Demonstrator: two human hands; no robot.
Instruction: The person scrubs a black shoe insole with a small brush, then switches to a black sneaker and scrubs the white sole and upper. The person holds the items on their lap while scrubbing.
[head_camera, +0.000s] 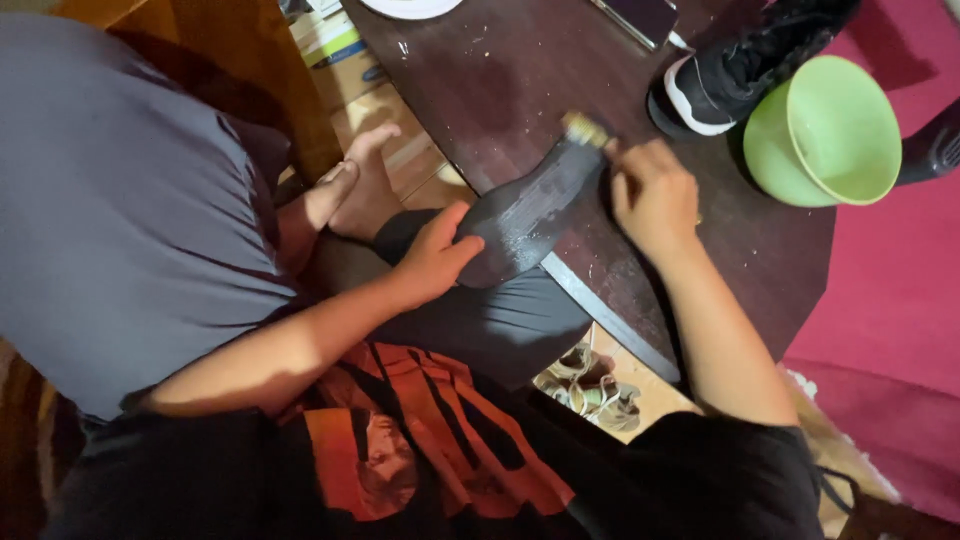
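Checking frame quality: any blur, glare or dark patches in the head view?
Head view: right hand and the brush it holds are motion-blurred; left hand on the dark insole is sharper. Warm, dim light; lower clothing falls into shadow. Mild sheen on the green bowl, no hard glare.

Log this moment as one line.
left hand: holds insole heel | right hand: brush on insole tip | green bowl, shoe nearby

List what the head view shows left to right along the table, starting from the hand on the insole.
Left hand → dark insole → right hand holding a small brush → black sneaker → green bowl.
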